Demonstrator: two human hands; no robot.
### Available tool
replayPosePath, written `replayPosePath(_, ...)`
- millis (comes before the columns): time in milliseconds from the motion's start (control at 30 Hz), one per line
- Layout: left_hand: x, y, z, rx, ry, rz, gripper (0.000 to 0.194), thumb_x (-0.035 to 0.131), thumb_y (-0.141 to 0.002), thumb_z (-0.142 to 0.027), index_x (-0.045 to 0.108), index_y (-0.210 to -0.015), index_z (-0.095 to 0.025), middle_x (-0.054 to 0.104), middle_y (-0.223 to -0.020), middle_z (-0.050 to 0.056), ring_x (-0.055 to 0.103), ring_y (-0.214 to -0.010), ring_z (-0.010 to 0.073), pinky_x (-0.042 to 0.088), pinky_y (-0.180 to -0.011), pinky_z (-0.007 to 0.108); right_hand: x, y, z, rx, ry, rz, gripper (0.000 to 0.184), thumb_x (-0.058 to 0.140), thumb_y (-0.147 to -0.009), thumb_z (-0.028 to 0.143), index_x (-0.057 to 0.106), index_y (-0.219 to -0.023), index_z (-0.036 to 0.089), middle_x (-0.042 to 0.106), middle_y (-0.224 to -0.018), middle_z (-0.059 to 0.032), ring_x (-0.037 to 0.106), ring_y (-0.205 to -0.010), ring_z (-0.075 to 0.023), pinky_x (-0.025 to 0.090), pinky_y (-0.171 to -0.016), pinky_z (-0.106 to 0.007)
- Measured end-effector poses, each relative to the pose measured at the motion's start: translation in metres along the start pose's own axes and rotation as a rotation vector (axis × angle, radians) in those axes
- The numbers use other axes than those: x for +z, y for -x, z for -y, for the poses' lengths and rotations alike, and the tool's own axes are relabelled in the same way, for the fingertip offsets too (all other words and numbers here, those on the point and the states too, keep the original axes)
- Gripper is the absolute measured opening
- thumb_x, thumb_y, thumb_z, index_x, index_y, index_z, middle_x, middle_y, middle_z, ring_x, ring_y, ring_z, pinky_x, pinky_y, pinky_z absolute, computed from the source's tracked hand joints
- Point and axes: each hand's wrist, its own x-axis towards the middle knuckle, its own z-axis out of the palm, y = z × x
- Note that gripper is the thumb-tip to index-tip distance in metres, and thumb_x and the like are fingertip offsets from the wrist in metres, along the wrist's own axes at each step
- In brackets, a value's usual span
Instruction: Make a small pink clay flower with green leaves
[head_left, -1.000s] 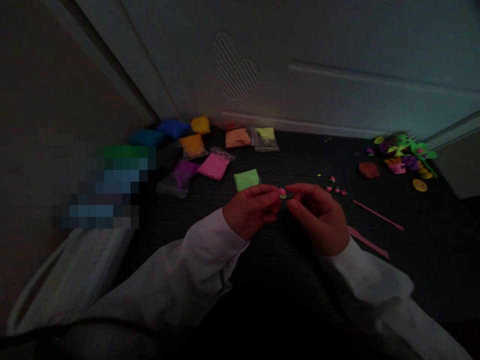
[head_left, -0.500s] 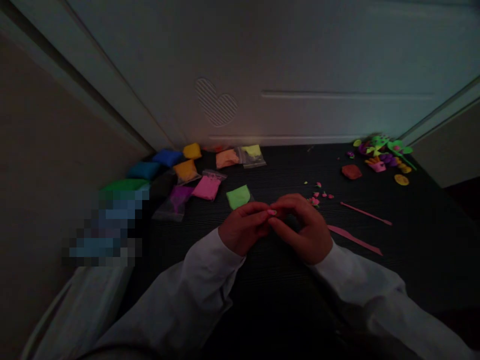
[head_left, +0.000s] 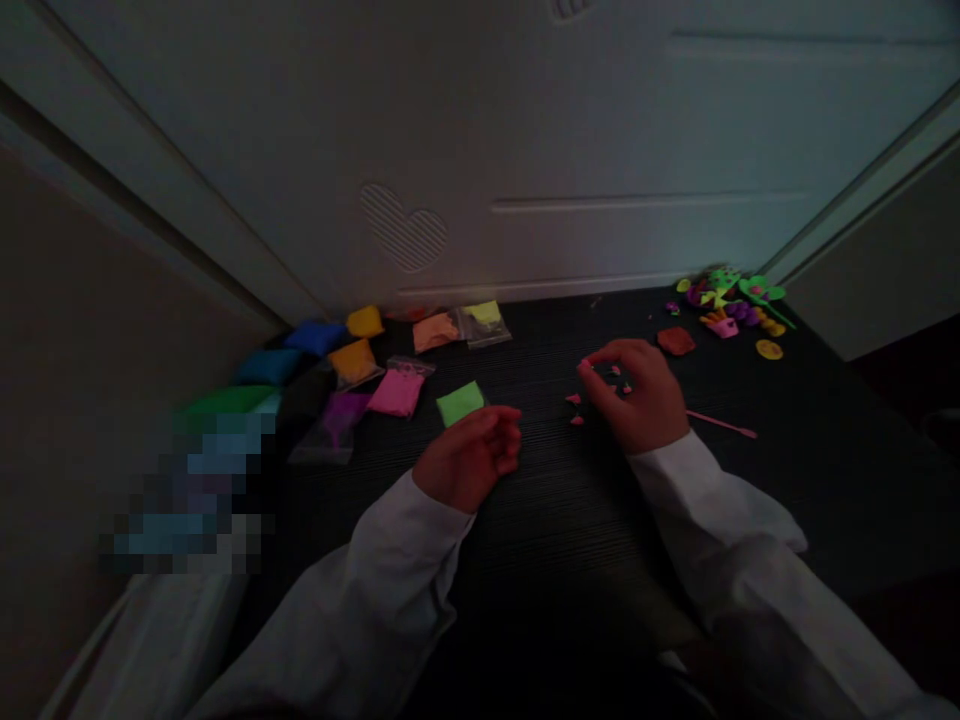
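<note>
My right hand [head_left: 637,395] is raised over the dark tabletop, thumb and forefinger pinched on a small pink clay piece [head_left: 584,366]. Beneath and beside it lie several more tiny pink clay pieces with bits of green, one [head_left: 577,421] just left of the palm. My left hand [head_left: 472,455] hovers palm inward, its fingers loosely curled and apart, with nothing visible in them. The light green clay packet [head_left: 461,403] lies just behind it. A thin pink modelling stick [head_left: 721,424] shows partly beyond my right wrist.
Clay packets line the left and back, among them pink [head_left: 397,390], orange [head_left: 354,362], blue [head_left: 315,337] and purple [head_left: 345,415]. At the back right sit a red clay lump [head_left: 676,341], a yellow disc [head_left: 769,349] and finished clay figures [head_left: 724,295]. A white panel [head_left: 570,240] rises behind.
My hands have come apart. My right hand has moved up and away with the pink piece; my left has drawn slightly left. The pink clay knife is no longer visible. The view has shifted.
</note>
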Motion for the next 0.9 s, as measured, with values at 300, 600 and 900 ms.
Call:
replayPosePath(300, 0.001, 0.001, -0.002, 0.012, 0.021, 0.002, 0.022, 0.049, -0.067, -0.025, 0.059, -0.079, -0.01, 0.055, -0.067, 0.005, 0.048, -0.061, 0.0114, 0.035, -0.051, 0.022, 0.013, -0.001, -0.021, 0.107, 0.372, 0.148, 0.013, 0.052, -0.068, 0.03, 0.06, -0.075, 0.024, 0.057, -0.09, -0.0034, 0.042, -0.094, -0.0233, 0.026, -0.078, -0.039)
replayPosePath(600, 0.001, 0.0, -0.002, 0.023, 0.012, 0.012, 0.021, 0.047, -0.068, -0.024, 0.059, -0.078, -0.01, 0.054, -0.067, 0.005, 0.048, -0.062, 0.0121, 0.033, -0.05, 0.023, 0.016, 0.002, -0.018, 0.114, 0.401, 0.22, 0.012, 0.052, -0.068, 0.027, 0.06, -0.077, 0.024, 0.056, -0.092, -0.0033, 0.041, -0.095, -0.0232, 0.025, -0.078, -0.04)
replayPosePath(900, 0.001, 0.001, -0.002, 0.013, 0.003, -0.008, 0.02, 0.047, -0.066, -0.021, 0.059, -0.078, -0.011, 0.054, -0.065, 0.005, 0.048, -0.061, 0.0118, 0.035, -0.051, 0.023, 0.005, -0.002, -0.022, 0.12, 0.308, 0.245, 0.018, 0.053, -0.066, 0.026, 0.06, -0.081, 0.025, 0.056, -0.094, -0.0022, 0.045, -0.094, -0.0223, 0.031, -0.079, -0.039)
